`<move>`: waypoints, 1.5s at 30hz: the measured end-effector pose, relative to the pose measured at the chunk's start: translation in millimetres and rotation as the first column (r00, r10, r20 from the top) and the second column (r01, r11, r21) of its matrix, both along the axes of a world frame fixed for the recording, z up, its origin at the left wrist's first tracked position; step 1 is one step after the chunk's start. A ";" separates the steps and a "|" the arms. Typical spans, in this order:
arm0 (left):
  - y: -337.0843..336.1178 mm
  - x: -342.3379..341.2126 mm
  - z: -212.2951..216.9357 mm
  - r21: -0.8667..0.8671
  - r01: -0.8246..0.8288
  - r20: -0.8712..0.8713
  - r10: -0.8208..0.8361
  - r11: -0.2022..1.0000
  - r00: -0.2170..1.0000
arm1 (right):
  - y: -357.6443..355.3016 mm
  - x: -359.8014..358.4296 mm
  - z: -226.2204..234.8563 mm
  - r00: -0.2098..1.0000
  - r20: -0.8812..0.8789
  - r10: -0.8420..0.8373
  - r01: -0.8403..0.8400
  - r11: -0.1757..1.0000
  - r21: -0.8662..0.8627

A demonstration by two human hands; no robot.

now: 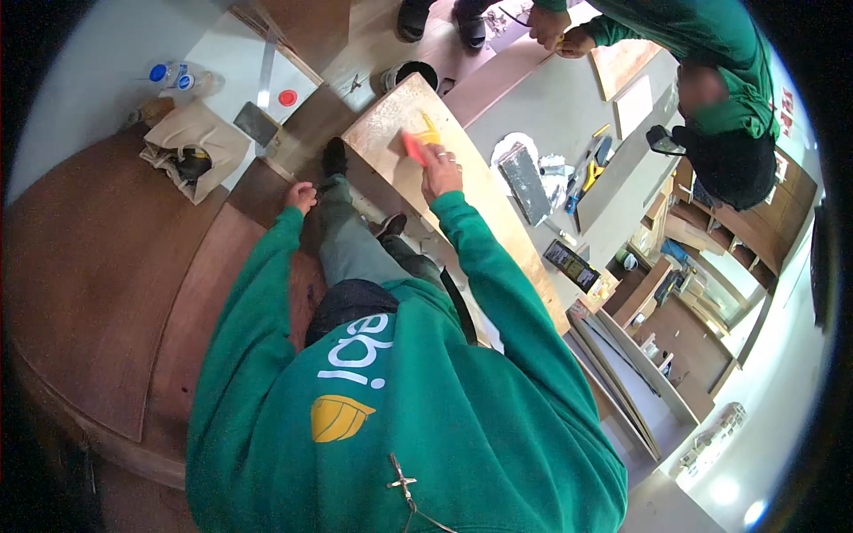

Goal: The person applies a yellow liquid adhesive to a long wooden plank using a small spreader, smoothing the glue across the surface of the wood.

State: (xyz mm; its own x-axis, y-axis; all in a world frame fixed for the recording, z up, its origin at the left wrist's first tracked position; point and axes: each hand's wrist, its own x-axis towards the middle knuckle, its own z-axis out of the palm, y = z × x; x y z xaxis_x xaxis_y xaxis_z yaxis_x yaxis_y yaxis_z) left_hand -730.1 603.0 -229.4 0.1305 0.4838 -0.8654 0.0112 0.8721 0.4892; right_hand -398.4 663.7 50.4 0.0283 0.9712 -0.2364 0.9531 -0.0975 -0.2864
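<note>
My right hand [442, 173] is closed on a flat red piece [413, 147], which it holds against the top of a long light wooden board [498, 218]. The piece is slightly blurred, and its exact kind cannot be made out. Just beyond it, a yellow thing [429, 129] lies on the same board. A whitish, patchy coating covers the board's far end. Lower on the left, my left hand [302, 197] hangs beside my leg with its fingers curled in, and nothing shows in them.
Across the grey worktable, a co-worker's hands [560, 40] grip something small. A dark flat block [525, 184], yellow-handled tools [590, 176] and a phone [571, 265] lie beyond my board. A bucket [410, 75] stands past its end. Left are a cloth bag [197, 151] and plastic bottles [184, 77].
</note>
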 end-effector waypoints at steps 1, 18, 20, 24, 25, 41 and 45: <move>-2.4 3.8 0.5 -0.012 -0.014 0.000 0.014 1.000 1.000 | -2.4 5.4 -1.6 0.995 0.014 0.097 -0.096 0.995 -0.037; 15.5 9.4 24.1 0.043 0.040 -0.032 -0.039 0.998 0.999 | 15.0 5.9 -32.7 0.987 0.148 0.054 -0.043 0.996 -0.076; 14.4 12.7 17.2 0.055 0.025 -0.012 -0.025 0.998 1.000 | -4.3 -11.5 -29.2 0.989 0.110 0.102 -0.095 0.993 -0.063; 18.3 34.0 30.3 0.081 -0.026 0.018 0.024 0.996 1.000 | -43.8 -41.1 -10.5 0.976 0.097 0.196 -0.181 0.973 -0.146; 15.7 35.0 27.8 0.045 -0.013 0.022 0.012 0.999 1.000 | -50.9 -43.8 -7.0 0.970 0.076 0.230 -0.215 0.962 -0.167; -47.8 64.1 54.3 0.100 -0.092 -0.081 0.101 0.991 0.992 | -23.9 114.0 -40.4 0.999 0.051 -0.003 0.003 1.000 -0.004; -74.3 91.1 62.4 0.122 -0.083 -0.150 0.101 0.989 0.984 | -39.3 73.2 -25.8 0.988 0.136 0.073 -0.063 0.995 -0.077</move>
State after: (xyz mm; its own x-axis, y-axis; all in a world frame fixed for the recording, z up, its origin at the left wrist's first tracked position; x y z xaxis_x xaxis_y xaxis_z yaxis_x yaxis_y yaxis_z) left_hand -638.9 528.6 -167.0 -0.0508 0.5847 -0.8096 0.0173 0.8111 0.5847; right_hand -325.1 624.4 24.6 -0.0002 0.9525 -0.3047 0.9882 -0.0464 -0.1460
